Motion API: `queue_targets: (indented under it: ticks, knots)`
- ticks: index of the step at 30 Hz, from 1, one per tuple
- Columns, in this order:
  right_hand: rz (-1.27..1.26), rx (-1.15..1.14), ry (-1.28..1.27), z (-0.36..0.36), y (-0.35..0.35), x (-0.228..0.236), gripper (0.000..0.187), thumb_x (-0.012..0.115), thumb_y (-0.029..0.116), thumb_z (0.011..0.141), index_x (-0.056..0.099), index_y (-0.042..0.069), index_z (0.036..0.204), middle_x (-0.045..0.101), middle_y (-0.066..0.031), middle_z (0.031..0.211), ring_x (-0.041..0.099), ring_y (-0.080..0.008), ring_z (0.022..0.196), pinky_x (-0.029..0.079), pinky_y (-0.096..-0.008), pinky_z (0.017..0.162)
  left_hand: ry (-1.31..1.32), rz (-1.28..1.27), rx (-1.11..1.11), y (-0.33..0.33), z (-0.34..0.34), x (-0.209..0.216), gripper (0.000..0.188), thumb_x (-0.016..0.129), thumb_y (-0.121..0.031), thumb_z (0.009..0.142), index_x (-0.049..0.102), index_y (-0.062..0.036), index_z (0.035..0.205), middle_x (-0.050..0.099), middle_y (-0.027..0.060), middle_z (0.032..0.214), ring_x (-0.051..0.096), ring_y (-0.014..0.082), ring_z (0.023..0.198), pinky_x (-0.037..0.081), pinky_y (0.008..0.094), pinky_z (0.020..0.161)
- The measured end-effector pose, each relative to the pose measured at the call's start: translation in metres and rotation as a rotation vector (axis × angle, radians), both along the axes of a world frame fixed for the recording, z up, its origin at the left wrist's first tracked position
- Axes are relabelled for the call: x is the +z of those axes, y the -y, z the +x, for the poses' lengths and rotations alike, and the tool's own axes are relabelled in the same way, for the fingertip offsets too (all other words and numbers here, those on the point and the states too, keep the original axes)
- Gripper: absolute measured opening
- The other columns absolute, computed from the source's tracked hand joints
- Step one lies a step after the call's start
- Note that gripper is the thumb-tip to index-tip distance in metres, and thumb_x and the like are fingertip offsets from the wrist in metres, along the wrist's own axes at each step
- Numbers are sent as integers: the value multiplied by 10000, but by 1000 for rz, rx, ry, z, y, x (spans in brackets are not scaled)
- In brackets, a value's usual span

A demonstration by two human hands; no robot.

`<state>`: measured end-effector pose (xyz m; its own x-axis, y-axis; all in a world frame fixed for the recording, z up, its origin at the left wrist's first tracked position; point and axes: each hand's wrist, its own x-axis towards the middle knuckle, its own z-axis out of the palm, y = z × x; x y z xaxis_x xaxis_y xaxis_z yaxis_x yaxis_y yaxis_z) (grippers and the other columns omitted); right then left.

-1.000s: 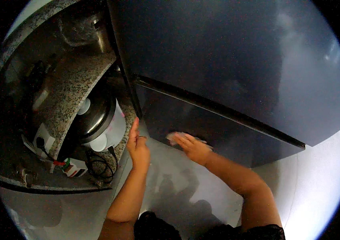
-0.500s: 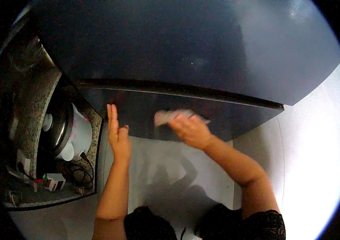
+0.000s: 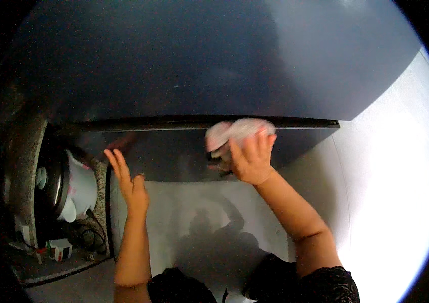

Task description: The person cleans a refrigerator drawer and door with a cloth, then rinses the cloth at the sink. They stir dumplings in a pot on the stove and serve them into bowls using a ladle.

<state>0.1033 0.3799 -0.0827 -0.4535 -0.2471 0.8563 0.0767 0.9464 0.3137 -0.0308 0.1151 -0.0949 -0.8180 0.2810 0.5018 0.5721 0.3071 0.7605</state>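
Observation:
My right hand (image 3: 251, 160) presses a pale pink-and-white cloth (image 3: 247, 127) with its fingers spread over it. The cloth is bunched and a little blurred, lying across the dark gap (image 3: 174, 122) between the large glossy upper door (image 3: 174, 65) and the lower panel (image 3: 169, 156) of what looks like a dark fridge. To the left, my left hand (image 3: 132, 187) is held up with its fingers stretched and nothing in it. Its fingertips are close to the lower panel; whether they touch it I cannot tell.
At the left, a white rice cooker (image 3: 82, 184) with a dark lid stands in a speckled stone niche (image 3: 101, 189). A black cord (image 3: 92, 237) and a small white box (image 3: 60, 249) lie by it. Pale floor (image 3: 376, 202) stretches to the right.
My right hand has moved up and slightly right with the cloth, from the lower panel to the gap. The view has shifted, and my left hand appears lower and farther left.

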Motion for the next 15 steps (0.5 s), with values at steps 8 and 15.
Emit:
queue_targets:
  ticks: [8,15]
  knots:
    - [-1241,-493,-619,9,1,-130,619,355,304,968,157,-55,1432,138,-248,1499,101,-396,1388,126,-433,1121,14,18,22,-21,1,-7,807,407,-7,733,131,-91,1487,-56,116,1556,-16,298,1431,31,426,1138]
    - [-2337,-26,-1384,2,-19,-115,558,365,282,959,273,-41,1405,221,-203,1491,246,-331,1364,249,-392,1077,-5,-48,22,-12,-10,-24,809,418,0,773,103,-180,1496,-47,80,1559,13,302,1430,73,449,1140]
